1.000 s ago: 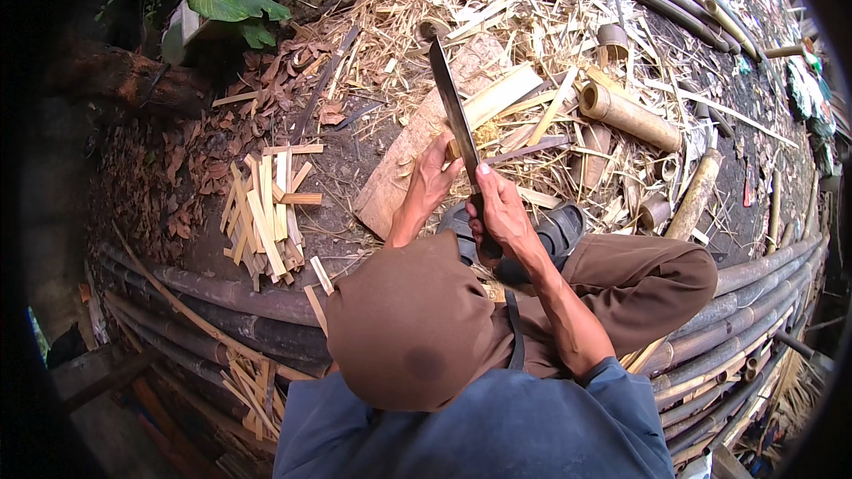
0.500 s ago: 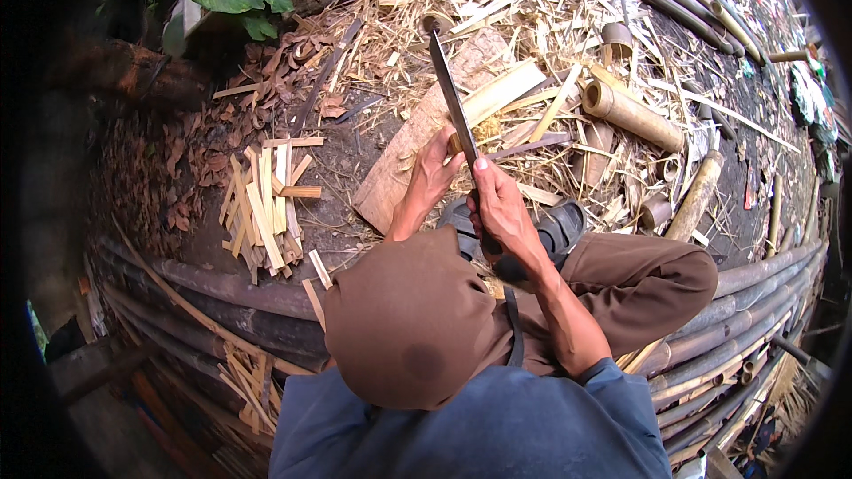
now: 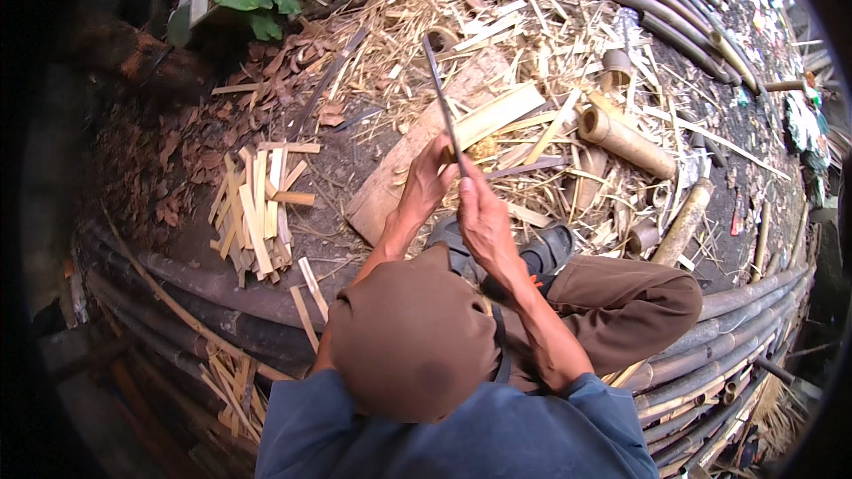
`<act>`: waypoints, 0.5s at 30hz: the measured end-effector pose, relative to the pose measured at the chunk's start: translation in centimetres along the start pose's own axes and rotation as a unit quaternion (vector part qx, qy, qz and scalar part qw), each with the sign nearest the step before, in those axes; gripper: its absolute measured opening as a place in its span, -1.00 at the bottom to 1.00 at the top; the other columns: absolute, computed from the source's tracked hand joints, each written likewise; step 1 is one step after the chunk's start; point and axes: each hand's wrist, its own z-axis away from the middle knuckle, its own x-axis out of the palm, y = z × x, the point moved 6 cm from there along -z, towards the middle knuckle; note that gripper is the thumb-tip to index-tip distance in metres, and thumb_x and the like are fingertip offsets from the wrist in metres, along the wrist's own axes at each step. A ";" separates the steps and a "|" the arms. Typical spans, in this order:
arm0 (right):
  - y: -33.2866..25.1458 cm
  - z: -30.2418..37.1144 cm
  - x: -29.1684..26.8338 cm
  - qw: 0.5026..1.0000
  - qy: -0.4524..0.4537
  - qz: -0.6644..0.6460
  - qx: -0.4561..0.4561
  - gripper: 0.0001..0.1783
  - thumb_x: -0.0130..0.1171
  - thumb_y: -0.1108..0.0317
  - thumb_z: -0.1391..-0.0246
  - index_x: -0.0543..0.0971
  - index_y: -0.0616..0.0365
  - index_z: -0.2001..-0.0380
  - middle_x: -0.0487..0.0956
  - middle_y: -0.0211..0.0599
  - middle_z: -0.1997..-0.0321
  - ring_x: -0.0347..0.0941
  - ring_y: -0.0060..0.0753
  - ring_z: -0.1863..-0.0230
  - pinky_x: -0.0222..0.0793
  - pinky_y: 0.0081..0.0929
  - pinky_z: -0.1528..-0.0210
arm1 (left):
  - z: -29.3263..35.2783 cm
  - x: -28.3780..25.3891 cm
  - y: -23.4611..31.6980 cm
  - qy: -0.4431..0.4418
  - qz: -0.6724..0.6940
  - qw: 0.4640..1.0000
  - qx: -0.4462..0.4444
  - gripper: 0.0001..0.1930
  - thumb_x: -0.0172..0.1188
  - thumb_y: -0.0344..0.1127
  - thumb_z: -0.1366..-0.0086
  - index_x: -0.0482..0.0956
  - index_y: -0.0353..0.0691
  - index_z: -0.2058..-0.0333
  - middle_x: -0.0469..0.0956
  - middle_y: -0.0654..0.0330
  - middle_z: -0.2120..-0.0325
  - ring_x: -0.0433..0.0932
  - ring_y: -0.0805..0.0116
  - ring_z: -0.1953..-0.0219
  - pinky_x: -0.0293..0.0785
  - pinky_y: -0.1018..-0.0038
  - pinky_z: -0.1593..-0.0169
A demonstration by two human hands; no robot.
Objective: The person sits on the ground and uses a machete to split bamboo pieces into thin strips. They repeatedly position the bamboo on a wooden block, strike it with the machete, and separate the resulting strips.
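My right hand (image 3: 484, 217) is closed around the handle end of a machete (image 3: 441, 93), whose long dark blade points away from me and slightly left. Across the blade, my left hand (image 3: 426, 173) grips a small piece of bamboo (image 3: 450, 153), mostly hidden by the fingers and blade. Both hands are close together above the near part of a flat wooden board (image 3: 373, 200). Just beyond them, a pale split length of bamboo (image 3: 499, 120) rests on the board among strips.
Cut bamboo strips (image 3: 257, 213) are piled at left. Shavings (image 3: 399, 44) litter the far ground. Bamboo tubes (image 3: 626, 144) lie at right; long poles (image 3: 728, 319) run alongside me. My brown-trousered knee (image 3: 413, 337) rises below the hands, and a dark sandal (image 3: 550, 248) shows near the right forearm.
The machete has swung slightly and shows its blade more edge-on. My right hand has moved left and a little nearer me, while the left still grips the bamboo. The whole view has shifted slightly.
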 end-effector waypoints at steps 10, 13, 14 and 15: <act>-0.8 -1.3 0.8 0.999 -0.022 0.025 -0.031 -0.53 -0.14 0.12 -0.35 0.30 -0.14 -0.28 0.58 0.22 0.38 0.59 0.21 0.29 0.44 -0.10 0.26 | 0.1 -0.6 -3.8 -0.037 -0.069 0.996 0.041 -0.34 0.17 -0.37 -0.19 0.14 -0.35 -0.24 0.24 -0.19 -0.18 0.24 -0.12 -0.24 0.21 0.19 -0.26; -0.5 -1.3 1.0 0.999 -0.020 -0.001 -0.025 -0.52 -0.14 0.10 -0.36 0.32 -0.08 -0.28 0.57 0.14 0.46 0.60 -0.01 0.40 0.43 -0.21 0.29 | 3.1 -1.2 -5.4 -0.021 -0.049 0.997 -0.056 -0.24 0.18 -0.25 -0.22 0.04 -0.37 -0.31 0.12 -0.22 -0.27 0.13 -0.16 -0.32 0.10 0.18 -0.33; -0.5 -1.0 0.5 1.000 -0.016 -0.003 -0.004 -0.52 -0.14 0.10 -0.36 0.33 -0.08 -0.28 0.56 0.12 0.50 0.59 -0.09 0.44 0.42 -0.24 0.32 | 4.3 -1.5 -5.3 -0.012 -0.041 0.997 -0.063 -0.25 0.17 -0.25 -0.24 0.04 -0.36 -0.31 0.14 -0.22 -0.26 0.15 -0.14 -0.31 0.11 0.18 -0.32; -0.4 -0.8 -0.1 1.000 -0.014 -0.005 0.017 -0.53 -0.14 0.10 -0.36 0.33 -0.09 -0.28 0.54 0.09 0.54 0.58 -0.17 0.49 0.41 -0.26 0.35 | 5.0 -1.6 -5.3 -0.002 -0.033 0.997 -0.070 -0.26 0.17 -0.24 -0.25 0.04 -0.36 -0.31 0.16 -0.21 -0.25 0.16 -0.13 -0.30 0.13 0.18 -0.32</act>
